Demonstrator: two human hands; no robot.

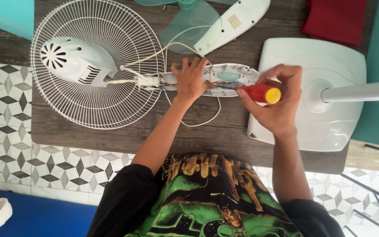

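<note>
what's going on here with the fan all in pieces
A person works on a dismantled white fan on a dark wooden table. The left hand presses down on the open white plastic control housing, wires exposed inside. The right hand holds a red screwdriver with a yellow cap pointed into it. The white wire grille with motor lies alongside.

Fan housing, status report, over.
Left hand pressing open fan housing. Right hand gripping red-and-yellow screwdriver, tip inside housing. White cord loops beneath, clear.

One screwdriver (259, 93), one fan grille (97, 61), one fan base (314, 87), two covers (211, 79).
</note>
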